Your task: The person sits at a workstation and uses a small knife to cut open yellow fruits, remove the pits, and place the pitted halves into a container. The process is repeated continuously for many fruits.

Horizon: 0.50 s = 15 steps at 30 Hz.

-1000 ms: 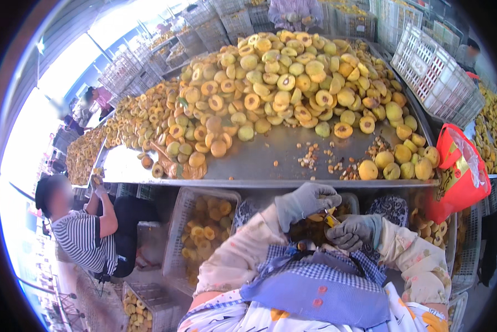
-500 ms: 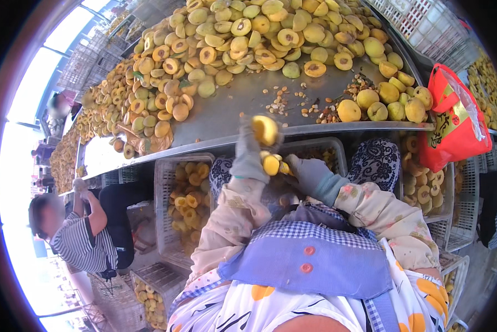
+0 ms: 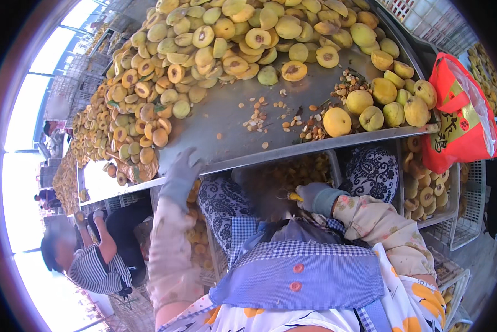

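My left hand [image 3: 182,176], in a grey glove, is at the front edge of the metal table [image 3: 226,124]. Its fingers are spread and nothing shows in them. In front of my lap, my gloved right hand [image 3: 316,197] is closed round a small tool with a yellow handle [image 3: 295,196]; the working end is too small to make out. Beyond my left hand, halved yellow fruit [image 3: 176,73], like apricots or peaches, is heaped with hollowed centres showing. Whole yellow fruit [image 3: 337,122] lies at the table's right front, beside scattered brown and pale kernels or pits [image 3: 312,124].
A red bag [image 3: 461,119] rests at the table's right corner. Crates of fruit halves [image 3: 428,188] stand under the front edge on both sides of my knees. A co-worker in a striped shirt [image 3: 96,271] sits at the left. More plastic crates [image 3: 431,25] stand beyond the table.
My left hand has moved left from in front of my right hand to the table edge, and the fruit it held is gone from it. My right hand keeps the tool, slightly lower.
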Each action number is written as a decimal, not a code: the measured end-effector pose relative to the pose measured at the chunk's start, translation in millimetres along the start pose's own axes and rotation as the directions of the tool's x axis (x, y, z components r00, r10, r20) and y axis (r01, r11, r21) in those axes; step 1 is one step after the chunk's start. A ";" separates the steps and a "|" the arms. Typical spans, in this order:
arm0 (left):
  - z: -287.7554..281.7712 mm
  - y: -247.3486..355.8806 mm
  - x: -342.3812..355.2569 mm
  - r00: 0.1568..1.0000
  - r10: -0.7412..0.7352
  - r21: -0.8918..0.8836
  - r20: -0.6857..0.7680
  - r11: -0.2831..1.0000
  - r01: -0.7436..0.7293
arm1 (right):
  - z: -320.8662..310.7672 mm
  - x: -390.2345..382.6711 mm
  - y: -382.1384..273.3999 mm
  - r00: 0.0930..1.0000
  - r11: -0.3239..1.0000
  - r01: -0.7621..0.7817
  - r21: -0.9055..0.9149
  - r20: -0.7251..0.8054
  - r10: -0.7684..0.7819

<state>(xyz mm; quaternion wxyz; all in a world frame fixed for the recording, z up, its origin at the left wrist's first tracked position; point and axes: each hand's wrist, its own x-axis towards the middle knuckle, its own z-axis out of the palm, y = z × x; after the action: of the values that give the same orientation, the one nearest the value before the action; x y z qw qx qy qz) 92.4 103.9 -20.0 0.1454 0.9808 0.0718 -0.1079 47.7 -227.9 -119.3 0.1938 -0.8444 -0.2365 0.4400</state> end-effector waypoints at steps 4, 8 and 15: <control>17.9 77.6 48.7 0.885 -0.176 0.304 0.431 0.952 0.042 | -9.1 -3.6 3.6 0.999 0.995 0.046 0.094 -0.013 -0.045; 84.0 134.0 64.1 0.862 0.183 -0.122 0.473 0.982 -0.142 | -18.4 -9.9 1.5 0.995 0.975 0.104 0.196 -0.035 -0.099; 94.7 240.9 77.3 0.809 0.504 -0.408 0.302 0.836 -0.368 | -20.9 -14.7 8.4 0.985 0.958 0.161 0.237 -0.103 -0.140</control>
<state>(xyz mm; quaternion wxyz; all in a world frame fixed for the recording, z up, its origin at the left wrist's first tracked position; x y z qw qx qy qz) 190.6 -144.3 -61.5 0.3401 0.8887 -0.1726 -0.2543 59.7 -245.6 -103.1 0.3391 -0.8116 -0.2355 0.4133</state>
